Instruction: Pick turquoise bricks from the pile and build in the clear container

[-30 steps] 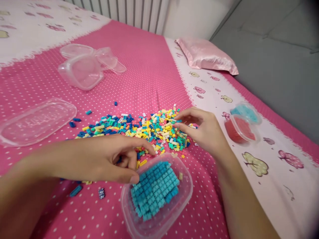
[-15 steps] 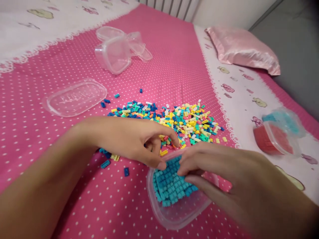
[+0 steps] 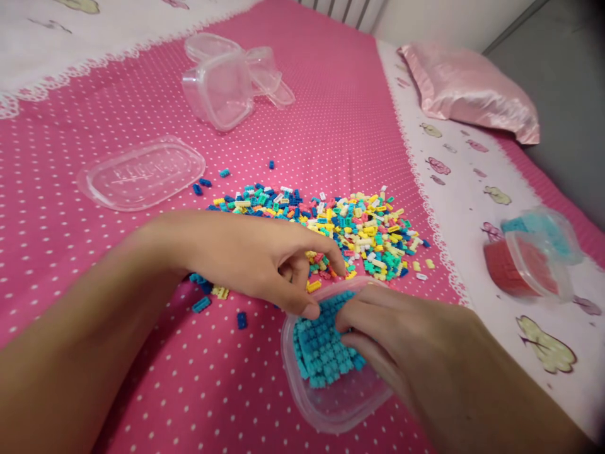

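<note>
A clear plastic container (image 3: 331, 413) stands on the bed in front of me, with rows of joined turquoise building blocks (image 3: 326, 347) inside. At its far-left rim is my left hand (image 3: 265, 261), thumb over the edge and fingers curled around the far side. My right hand (image 3: 401, 340) reaches in from the right, its fingers pinched together on the turquoise blocks; the fingertips are partly hidden. Just beyond both hands spreads a pile of small loose blocks (image 3: 368, 233) in yellow, blue, green, white and pink. One dark blue block (image 3: 242, 320) lies left of the container.
A clear lid (image 3: 146, 173) lies flat at the left. Farther back are transparent containers (image 3: 227, 94) and lids. On the right stand a container of red blocks (image 3: 513, 268) and one of turquoise blocks (image 3: 543, 230). A pink pillow (image 3: 472, 91) rests at the back right.
My right hand has shifted slightly left and deeper, its fingers closing down onto the turquoise blocks. The left hand stays at the container's rim. The view has tilted slightly.
</note>
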Motion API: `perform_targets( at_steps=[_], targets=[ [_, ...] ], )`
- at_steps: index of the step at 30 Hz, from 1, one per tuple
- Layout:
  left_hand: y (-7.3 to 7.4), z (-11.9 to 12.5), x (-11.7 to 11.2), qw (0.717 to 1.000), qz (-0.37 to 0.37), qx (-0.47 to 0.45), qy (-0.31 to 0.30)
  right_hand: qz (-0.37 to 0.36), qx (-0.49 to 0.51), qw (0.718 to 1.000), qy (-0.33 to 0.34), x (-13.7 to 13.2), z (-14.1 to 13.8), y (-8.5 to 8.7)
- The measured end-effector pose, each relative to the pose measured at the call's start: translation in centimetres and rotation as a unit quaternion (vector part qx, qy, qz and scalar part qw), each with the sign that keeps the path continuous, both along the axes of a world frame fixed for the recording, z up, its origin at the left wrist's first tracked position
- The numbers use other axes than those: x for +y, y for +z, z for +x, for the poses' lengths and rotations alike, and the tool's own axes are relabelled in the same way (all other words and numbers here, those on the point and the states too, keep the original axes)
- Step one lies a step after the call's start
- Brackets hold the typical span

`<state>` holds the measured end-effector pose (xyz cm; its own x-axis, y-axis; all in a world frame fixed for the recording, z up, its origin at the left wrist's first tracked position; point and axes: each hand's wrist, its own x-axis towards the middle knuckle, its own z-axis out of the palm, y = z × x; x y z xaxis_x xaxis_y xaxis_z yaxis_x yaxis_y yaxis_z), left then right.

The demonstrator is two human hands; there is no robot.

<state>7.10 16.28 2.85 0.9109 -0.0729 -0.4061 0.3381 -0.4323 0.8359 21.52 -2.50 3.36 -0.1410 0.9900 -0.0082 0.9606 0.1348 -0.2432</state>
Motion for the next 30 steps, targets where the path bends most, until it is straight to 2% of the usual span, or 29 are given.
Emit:
perform_targets(
  at_steps=[8, 14, 30],
  targets=[
    [0.10, 0.17, -0.04, 1.000, -0.003, 0.009, -0.004, 0.048, -0.048, 0.997, 0.021, 0.26, -0.19, -0.09],
    [-0.18, 0.03, 0.05, 1.000, -0.009, 0.007, 0.001, 0.055, -0.062, 0.996, 0.020, 0.64, -0.51, -0.29],
    [-0.32, -0.08, 0.07, 1.000, 0.011, 0.014, 0.015, 0.056, -0.017, 0.998, 0.013, 0.58, -0.58, -0.33]
  ],
)
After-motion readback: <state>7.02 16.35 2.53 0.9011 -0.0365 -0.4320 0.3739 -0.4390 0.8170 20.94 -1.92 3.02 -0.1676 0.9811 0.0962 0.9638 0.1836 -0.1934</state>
